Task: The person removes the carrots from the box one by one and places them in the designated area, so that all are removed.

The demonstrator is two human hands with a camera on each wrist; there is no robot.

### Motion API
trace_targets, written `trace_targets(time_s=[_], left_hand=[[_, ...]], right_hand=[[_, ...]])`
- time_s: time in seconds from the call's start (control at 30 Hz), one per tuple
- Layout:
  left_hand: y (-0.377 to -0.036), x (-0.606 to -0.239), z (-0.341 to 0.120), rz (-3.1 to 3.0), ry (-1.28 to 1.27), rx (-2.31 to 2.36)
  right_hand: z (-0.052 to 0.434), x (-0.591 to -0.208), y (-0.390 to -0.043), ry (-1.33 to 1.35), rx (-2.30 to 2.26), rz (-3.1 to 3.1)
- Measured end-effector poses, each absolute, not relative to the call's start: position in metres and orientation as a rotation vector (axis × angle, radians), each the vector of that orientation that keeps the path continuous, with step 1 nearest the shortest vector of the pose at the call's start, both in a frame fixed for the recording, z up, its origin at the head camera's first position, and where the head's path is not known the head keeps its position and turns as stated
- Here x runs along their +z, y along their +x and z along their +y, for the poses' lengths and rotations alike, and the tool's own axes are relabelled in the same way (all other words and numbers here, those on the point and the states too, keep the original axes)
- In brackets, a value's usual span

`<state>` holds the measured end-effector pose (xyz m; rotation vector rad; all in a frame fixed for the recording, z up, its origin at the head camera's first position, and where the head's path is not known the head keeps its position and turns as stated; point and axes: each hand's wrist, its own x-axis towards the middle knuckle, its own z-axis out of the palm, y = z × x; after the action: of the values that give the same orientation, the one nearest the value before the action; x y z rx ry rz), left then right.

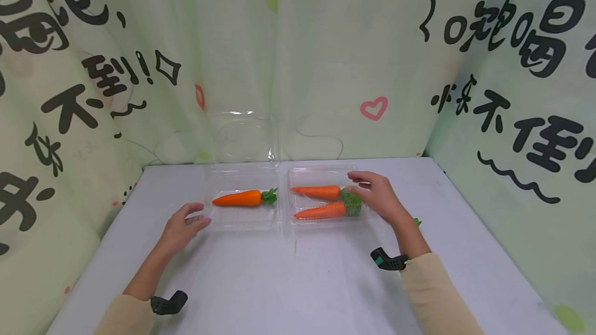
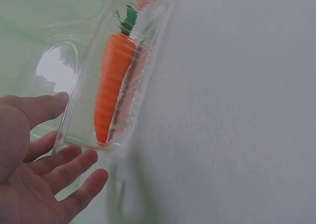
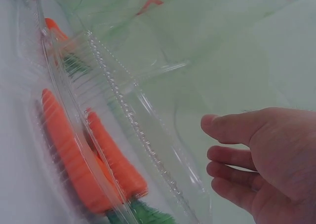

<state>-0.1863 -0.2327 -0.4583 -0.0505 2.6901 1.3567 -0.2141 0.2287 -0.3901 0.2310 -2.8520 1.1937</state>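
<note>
My left hand (image 1: 185,226) is beside the left edge of a clear plastic box (image 1: 246,225), its fingers loosely spread. In the left wrist view, the thumb and fingertips are right at the box's corner. Inside that box lies an orange toy carrot (image 1: 238,198) with a green top; the transparent lid (image 1: 244,138) stands raised behind it. My right hand (image 1: 378,195) is over the right end of a second clear box (image 1: 304,170), fingers relaxed and holding nothing. Two carrots, an upper one (image 1: 316,192) and a lower one (image 1: 321,211), lie in it, their leaves partly covered by the hand.
A small green leafy tip (image 1: 417,222) shows behind the right forearm, the rest hidden. The white table (image 1: 298,283) meets a pale green printed curtain (image 1: 316,66) at the back, with more curtain on both sides. Each wrist wears a black camera mount.
</note>
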Motion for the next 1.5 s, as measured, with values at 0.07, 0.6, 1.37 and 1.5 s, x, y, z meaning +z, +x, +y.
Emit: trace_targets(time_s=[0.07, 0.6, 1.37, 1.5], left_hand=[[-0.187, -0.458, -0.233, 2.690, -0.052, 1.356], [-0.187, -0.458, -0.233, 2.700, -0.041, 1.348], [-0.185, -0.460, -0.232, 2.722, -0.064, 1.353], [-0.187, -0.460, -0.234, 2.698, -0.047, 1.365]], right_hand=[[0.227, -0.390, -0.216, 0.230, 1.180, -2.858], [0.211, -0.389, -0.222, 0.312, 1.180, -2.854], [0.193, -0.386, -0.225, 0.334, 1.212, -2.877], [0.190, -0.385, -0.227, 0.341, 1.215, -2.884]])
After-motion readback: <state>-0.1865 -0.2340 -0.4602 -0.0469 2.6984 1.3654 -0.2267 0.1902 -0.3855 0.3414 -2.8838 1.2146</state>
